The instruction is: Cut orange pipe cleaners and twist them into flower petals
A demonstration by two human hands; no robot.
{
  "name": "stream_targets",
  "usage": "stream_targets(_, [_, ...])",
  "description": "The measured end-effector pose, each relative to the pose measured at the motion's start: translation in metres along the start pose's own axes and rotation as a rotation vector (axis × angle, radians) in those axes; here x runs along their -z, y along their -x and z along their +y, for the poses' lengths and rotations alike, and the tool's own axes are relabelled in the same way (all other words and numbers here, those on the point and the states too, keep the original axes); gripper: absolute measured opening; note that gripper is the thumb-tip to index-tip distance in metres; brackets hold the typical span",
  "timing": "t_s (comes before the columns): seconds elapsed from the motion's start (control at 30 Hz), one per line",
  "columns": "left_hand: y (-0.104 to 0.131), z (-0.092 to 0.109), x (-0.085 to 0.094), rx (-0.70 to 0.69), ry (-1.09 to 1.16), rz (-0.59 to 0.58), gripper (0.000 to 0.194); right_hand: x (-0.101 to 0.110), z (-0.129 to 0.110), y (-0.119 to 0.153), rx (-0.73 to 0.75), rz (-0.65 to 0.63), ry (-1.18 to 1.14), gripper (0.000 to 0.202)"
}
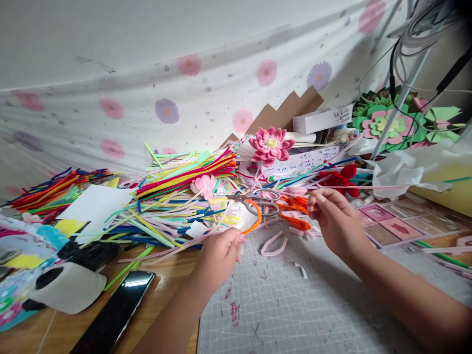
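Observation:
My left hand (pixel 221 250) is closed in a pinch on one end of an orange pipe cleaner (pixel 257 219), which curves up and over in a hook. Close to its bend lie metal scissors (pixel 271 195) with the blades pointing left. My right hand (pixel 337 221) is raised over the mat's right side, thumb and fingers pressed together. Whatever those fingers may hold is too small to make out. Fuzzy orange petal shapes (pixel 297 223) lie just left of it. A bent pale pink pipe cleaner (pixel 275 247) rests on the grey cutting mat (pixel 269 305) between the hands.
Bundles of coloured pipe cleaners (pixel 188 172) cover the back left. A pink flower (pixel 272 145) stands behind the scissors. On the left are a phone (pixel 116 309) and a white roll (pixel 70 287). A palette-like tray (pixel 391 221) and crumpled white paper (pixel 398 169) sit at right.

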State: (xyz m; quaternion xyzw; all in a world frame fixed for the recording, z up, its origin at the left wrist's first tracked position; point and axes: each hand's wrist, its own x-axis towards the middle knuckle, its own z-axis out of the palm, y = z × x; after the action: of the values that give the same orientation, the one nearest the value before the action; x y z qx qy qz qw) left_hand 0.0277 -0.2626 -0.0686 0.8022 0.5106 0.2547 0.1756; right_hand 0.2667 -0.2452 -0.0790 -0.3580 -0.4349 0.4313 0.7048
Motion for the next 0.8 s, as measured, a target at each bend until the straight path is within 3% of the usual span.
stream_targets(0.07, [0.002,0.004,-0.004,-0.008,0.021,-0.072,0.028,-0.006,-0.005,0.01,0.179,-0.231,0.276,0.023])
stream_targets(0.17, [0.005,0.01,-0.008,-0.029,0.055,-0.209,0.033,-0.014,-0.008,0.021,0.522,-0.709,0.871,0.033])
stream_targets(0.27, [0.006,0.014,-0.009,-0.026,0.073,-0.266,0.034,-0.015,-0.006,0.024,0.578,-0.929,1.086,0.022])
stream_targets(0.4, [0.005,0.016,-0.009,0.071,0.123,-0.252,0.029,-0.007,-0.005,0.019,0.474,-0.998,1.056,0.021])
stream_targets(0.57, [0.004,0.015,-0.003,0.107,0.337,-0.279,0.026,0.001,-0.01,0.007,0.356,-0.974,1.069,0.021])
stream_targets(0.7, [0.003,0.015,0.0,0.058,0.451,-0.252,0.021,0.003,-0.013,0.001,0.374,-0.945,1.092,0.025])
stream_targets(0.8, [0.002,0.012,0.001,0.038,0.458,-0.295,0.022,0.005,-0.015,0.0,0.406,-0.905,1.15,0.025])
